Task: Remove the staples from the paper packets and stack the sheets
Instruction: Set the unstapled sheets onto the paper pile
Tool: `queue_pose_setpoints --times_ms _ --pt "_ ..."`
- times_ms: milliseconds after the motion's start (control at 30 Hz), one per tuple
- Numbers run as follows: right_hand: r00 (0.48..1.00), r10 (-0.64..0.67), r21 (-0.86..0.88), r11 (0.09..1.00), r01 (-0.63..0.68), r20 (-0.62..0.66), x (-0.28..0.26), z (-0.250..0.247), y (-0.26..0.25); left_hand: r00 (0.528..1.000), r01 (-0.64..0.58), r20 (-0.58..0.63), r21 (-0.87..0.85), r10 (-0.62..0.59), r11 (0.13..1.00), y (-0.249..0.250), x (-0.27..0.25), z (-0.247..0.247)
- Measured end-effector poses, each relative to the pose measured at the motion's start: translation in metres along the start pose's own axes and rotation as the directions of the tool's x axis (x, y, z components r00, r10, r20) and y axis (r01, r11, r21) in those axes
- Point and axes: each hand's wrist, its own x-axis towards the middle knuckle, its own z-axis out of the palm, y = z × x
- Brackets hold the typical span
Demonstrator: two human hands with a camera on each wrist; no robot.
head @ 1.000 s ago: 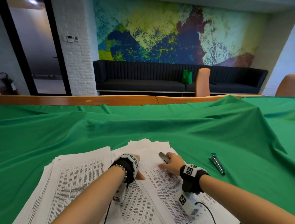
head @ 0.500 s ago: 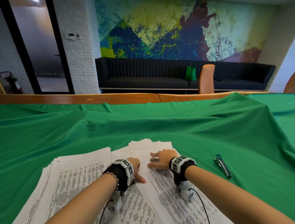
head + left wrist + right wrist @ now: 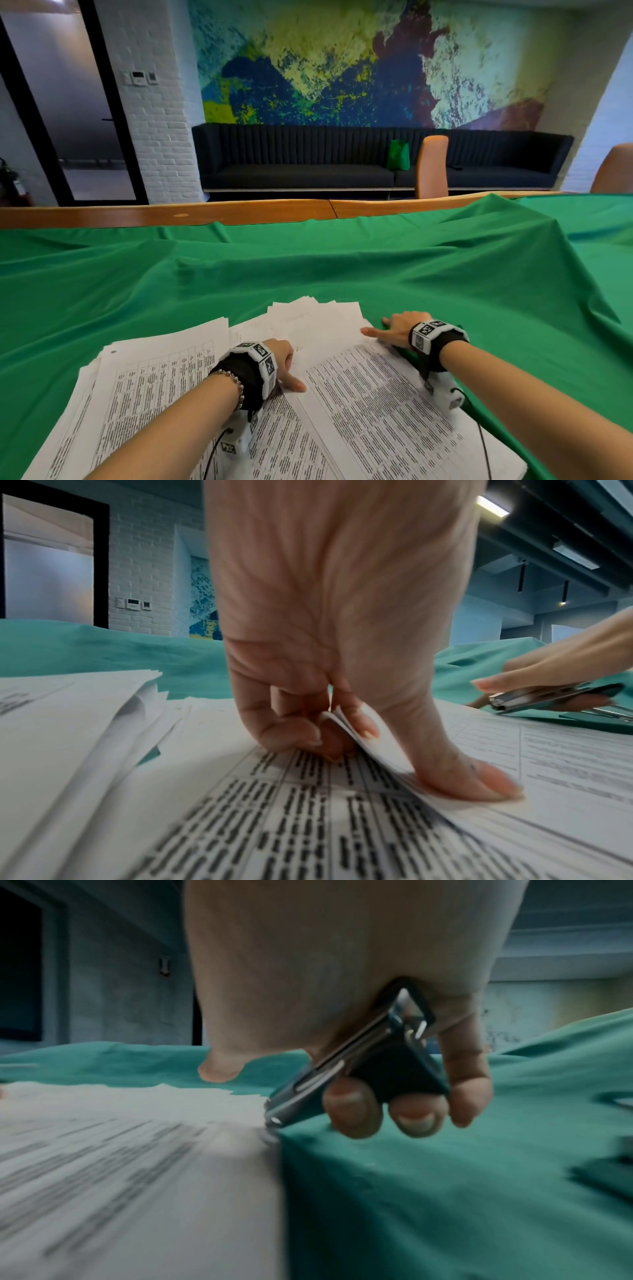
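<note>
A printed paper packet (image 3: 376,411) lies askew on other sheets in front of me. My left hand (image 3: 286,359) pinches its near-left corner: the thumb presses on top and the curled fingers (image 3: 291,731) lift the sheet edges. My right hand (image 3: 400,329) grips a metal staple remover (image 3: 342,1064), whose tip touches the packet's far right corner at the cloth's edge. The remover (image 3: 548,699) also shows in the left wrist view. No staple can be made out.
A thick stack of printed sheets (image 3: 154,377) lies to the left, and a fanned pile (image 3: 315,318) lies behind the packet. Green cloth (image 3: 308,267) covers the table. A dark tool (image 3: 606,1177) lies on the cloth right of my right hand.
My right hand moved rightward with the staple remover, from the packet's top left area to its far right corner. My left hand stayed on the near-left corner.
</note>
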Motion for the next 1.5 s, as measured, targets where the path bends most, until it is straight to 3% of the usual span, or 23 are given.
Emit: queue_pose_setpoints --times_ms 133,267,367,467,600,800,900,1033,1067,1133,1167,1200,1267,1333,1400,1433,1500 --pt "0.998 0.059 0.035 0.998 -0.06 0.026 -0.013 0.0 0.036 1.0 0.025 0.005 -0.005 -0.025 1.0 0.001 -0.001 -0.001" --pt "0.992 0.126 0.222 0.967 -0.125 0.01 -0.023 -0.011 0.06 0.996 0.083 -0.025 -0.037 -0.084 0.996 0.006 -0.007 -0.004" --pt "0.982 0.185 0.357 0.92 -0.161 -0.032 -0.024 -0.015 0.064 0.982 0.119 -0.119 -0.2 -0.145 0.973 0.011 -0.011 -0.004" --pt "0.987 0.157 0.53 0.836 -0.141 0.015 -0.023 -0.005 0.062 0.972 0.11 -0.147 -0.408 -0.184 0.906 0.013 -0.017 -0.007" --pt "0.998 0.047 0.714 0.698 -0.055 0.031 -0.027 0.005 0.057 0.971 0.007 -0.206 -0.484 -0.122 0.875 0.012 -0.026 -0.015" --pt "0.998 -0.027 0.696 0.718 -0.021 0.059 -0.037 0.01 0.052 0.922 -0.177 -0.378 -0.61 -0.087 0.772 0.012 -0.043 -0.038" --pt "0.992 -0.106 0.77 0.638 0.019 0.063 -0.047 0.009 0.045 0.868 -0.259 -0.465 -0.724 -0.174 0.64 0.011 -0.053 -0.051" --pt "0.986 -0.161 0.892 0.436 0.118 -0.052 -0.059 -0.001 0.029 0.771 -0.386 -0.468 -0.883 -0.431 0.268 0.004 -0.061 -0.064" --pt "0.983 -0.162 0.916 0.374 0.145 -0.09 -0.061 -0.005 0.023 0.766 -0.418 -0.442 -0.894 -0.467 0.16 0.001 -0.063 -0.064" --pt "0.978 -0.145 0.945 0.27 0.186 -0.151 -0.062 -0.017 0.011 0.828 -0.397 -0.357 -0.918 -0.433 -0.001 -0.001 -0.069 -0.061" --pt "0.977 -0.13 0.954 0.225 0.197 -0.17 -0.061 -0.023 0.005 0.866 -0.358 -0.33 -0.934 -0.377 -0.005 0.001 -0.076 -0.057" --pt "0.977 -0.118 0.962 0.188 0.199 -0.179 -0.059 -0.028 -0.001 0.892 -0.315 -0.318 -0.947 -0.321 0.062 0.004 -0.083 -0.054" --pt "0.982 -0.094 0.972 0.153 0.178 -0.165 -0.054 -0.038 -0.015 0.898 -0.27 -0.327 -0.938 -0.294 0.218 0.001 -0.089 -0.047" --pt "0.987 -0.072 0.977 0.15 0.154 -0.144 -0.049 -0.043 -0.03 0.86 -0.26 -0.368 -0.912 -0.352 0.317 -0.013 -0.093 -0.044" --pt "0.992 -0.066 0.975 0.188 0.116 -0.106 -0.044 -0.045 -0.041 0.788 -0.212 -0.417 -0.875 -0.454 0.436 -0.038 -0.1 -0.045" --pt "0.995 -0.059 0.97 0.227 0.093 -0.082 -0.042 -0.045 -0.045 0.75 -0.159 -0.44 -0.845 -0.494 0.511 -0.053 -0.105 -0.047" --pt "0.999 -0.028 0.954 0.296 0.037 -0.031 -0.036 -0.041 -0.05 0.718 -0.012 -0.457 -0.762 -0.525 0.647 -0.083 -0.116 -0.052"
